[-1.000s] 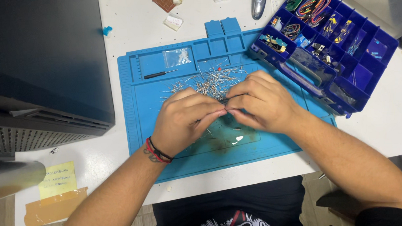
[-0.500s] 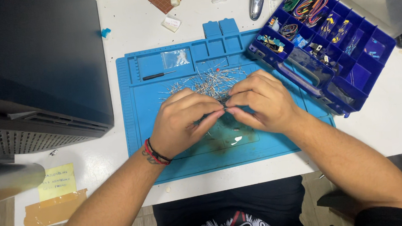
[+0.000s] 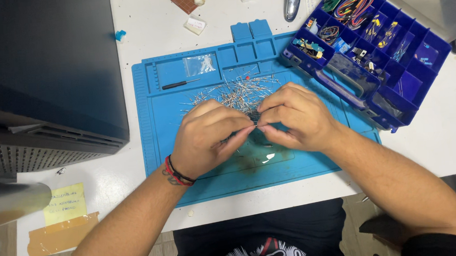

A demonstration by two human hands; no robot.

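My left hand [image 3: 210, 137] and my right hand [image 3: 294, 117] meet over the middle of a blue work mat [image 3: 160, 149]. Their fingertips pinch together on a tiny thin metal part [image 3: 255, 125] that is mostly hidden by the fingers. Just beyond the hands lies a loose pile of thin metal leads [image 3: 233, 93] on the mat. A red and black band circles my left wrist [image 3: 176, 173].
A blue compartment box [image 3: 372, 43] with wires and small parts sits at the right. A small black screwdriver [image 3: 179, 84] and a clear bag [image 3: 199, 65] lie in the mat's top trays. A dark monitor [image 3: 37, 72] stands left. A yellow note [image 3: 65, 203] is stuck near the table edge.
Both hands stay over the mat's middle; the fingertips have shifted only slightly while pinching the small part.
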